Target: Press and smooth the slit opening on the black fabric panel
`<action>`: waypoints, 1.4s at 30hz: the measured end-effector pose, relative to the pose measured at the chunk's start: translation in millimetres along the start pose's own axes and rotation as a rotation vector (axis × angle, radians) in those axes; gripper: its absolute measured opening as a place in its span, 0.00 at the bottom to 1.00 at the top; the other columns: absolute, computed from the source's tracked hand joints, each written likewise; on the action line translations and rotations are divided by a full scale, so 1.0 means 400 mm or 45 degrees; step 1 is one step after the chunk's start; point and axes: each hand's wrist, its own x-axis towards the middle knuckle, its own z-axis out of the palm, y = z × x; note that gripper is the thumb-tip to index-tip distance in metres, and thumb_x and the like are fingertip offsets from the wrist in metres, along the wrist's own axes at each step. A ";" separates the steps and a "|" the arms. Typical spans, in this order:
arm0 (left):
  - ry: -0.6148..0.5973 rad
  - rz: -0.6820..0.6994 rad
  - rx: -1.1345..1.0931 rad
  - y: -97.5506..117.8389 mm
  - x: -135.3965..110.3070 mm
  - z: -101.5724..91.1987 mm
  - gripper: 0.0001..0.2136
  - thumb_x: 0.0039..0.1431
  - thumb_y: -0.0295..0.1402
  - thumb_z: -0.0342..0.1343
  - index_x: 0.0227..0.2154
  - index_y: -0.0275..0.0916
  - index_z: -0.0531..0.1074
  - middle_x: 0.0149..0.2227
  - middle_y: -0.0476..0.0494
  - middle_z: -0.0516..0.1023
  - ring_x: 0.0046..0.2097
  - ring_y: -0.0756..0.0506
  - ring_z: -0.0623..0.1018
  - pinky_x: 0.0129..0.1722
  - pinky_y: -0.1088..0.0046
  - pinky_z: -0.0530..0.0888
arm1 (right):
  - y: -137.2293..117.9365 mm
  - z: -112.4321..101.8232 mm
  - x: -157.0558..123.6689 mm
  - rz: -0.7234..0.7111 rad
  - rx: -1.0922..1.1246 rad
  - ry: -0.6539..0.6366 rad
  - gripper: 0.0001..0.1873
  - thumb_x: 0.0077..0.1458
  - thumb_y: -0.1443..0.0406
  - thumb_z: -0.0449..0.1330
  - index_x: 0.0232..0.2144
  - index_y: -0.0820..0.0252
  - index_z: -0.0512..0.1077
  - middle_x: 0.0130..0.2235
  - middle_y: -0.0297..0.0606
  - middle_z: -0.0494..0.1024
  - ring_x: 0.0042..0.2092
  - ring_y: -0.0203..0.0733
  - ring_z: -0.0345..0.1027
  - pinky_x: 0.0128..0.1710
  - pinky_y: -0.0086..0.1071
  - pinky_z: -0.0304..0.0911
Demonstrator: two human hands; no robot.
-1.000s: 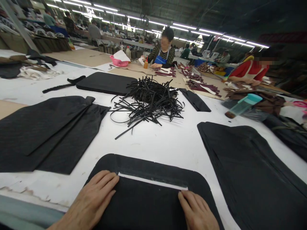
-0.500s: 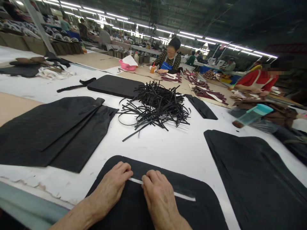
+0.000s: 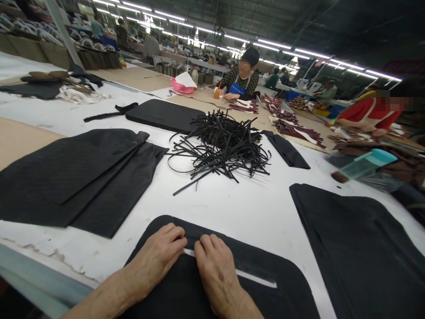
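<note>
A black sheet panel with rounded corners lies in front of me, crossed by a long, narrow white strip or slot; I cannot tell which. My left hand is closed at the strip's left part, thumb and fingers pinching the black material along its edge. Close beside it, my right hand is also closed on the panel, its curled fingertips on the same line. A short bit of white shows between the hands. The fingertips' undersides are hidden.
Beyond the panel lies a tangled heap of black strips. Black pieces lie at left, a black panel stack at right. Further off are a black slab, a teal-lidded container, a pink basin and co-workers.
My right hand has slid a little left along the white line, nearer to my left hand, baring more white at right. The camera view has shifted slightly.
</note>
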 end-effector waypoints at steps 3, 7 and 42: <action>0.003 0.035 0.092 0.000 0.007 0.006 0.09 0.60 0.21 0.46 0.33 0.39 0.70 0.36 0.46 0.70 0.39 0.45 0.67 0.39 0.68 0.69 | 0.009 -0.011 0.007 0.051 0.082 -0.069 0.09 0.50 0.75 0.57 0.30 0.57 0.64 0.34 0.35 0.66 0.35 0.44 0.58 0.33 0.37 0.54; 0.044 0.070 0.119 -0.008 0.009 0.019 0.10 0.61 0.22 0.43 0.33 0.37 0.69 0.35 0.45 0.69 0.37 0.45 0.67 0.38 0.67 0.69 | 0.019 -0.022 0.012 0.085 0.166 -0.091 0.08 0.54 0.74 0.56 0.30 0.56 0.63 0.34 0.34 0.67 0.36 0.43 0.59 0.33 0.36 0.54; 0.031 -0.304 0.202 0.035 0.030 0.015 0.12 0.63 0.26 0.39 0.31 0.38 0.67 0.37 0.43 0.67 0.40 0.42 0.65 0.41 0.58 0.64 | 0.033 -0.025 -0.043 0.638 0.131 -0.113 0.10 0.54 0.76 0.54 0.27 0.56 0.66 0.31 0.36 0.71 0.34 0.46 0.62 0.33 0.38 0.52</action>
